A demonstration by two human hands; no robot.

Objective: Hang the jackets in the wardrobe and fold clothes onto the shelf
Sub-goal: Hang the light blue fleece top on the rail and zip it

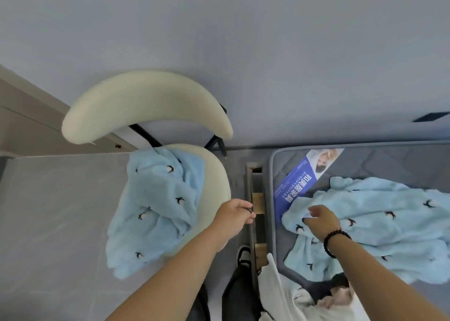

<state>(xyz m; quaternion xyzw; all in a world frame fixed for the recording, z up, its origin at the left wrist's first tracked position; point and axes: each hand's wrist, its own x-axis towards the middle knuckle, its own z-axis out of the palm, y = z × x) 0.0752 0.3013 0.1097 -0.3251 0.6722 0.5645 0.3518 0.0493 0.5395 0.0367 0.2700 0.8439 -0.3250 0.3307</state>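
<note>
A light blue fleece garment with small dark bird prints (379,225) lies spread on the grey mattress (394,160) at the right. My right hand (321,219), with a dark bead bracelet on the wrist, rests on the garment's near left edge, fingers curled into the fabric. A second light blue fleece piece with the same print (155,203) is draped over the seat of a cream chair (146,101) at the left. My left hand (235,213) hovers between chair and bed, pinching a small dark object I cannot identify.
A white garment (280,294) and a dark and pink piece (338,291) lie on the bed's near corner. The bed's wooden frame edge (258,199) runs between chair and mattress. A blue printed label (299,184) lies on the mattress. A grey tiled floor (53,211) lies to the left.
</note>
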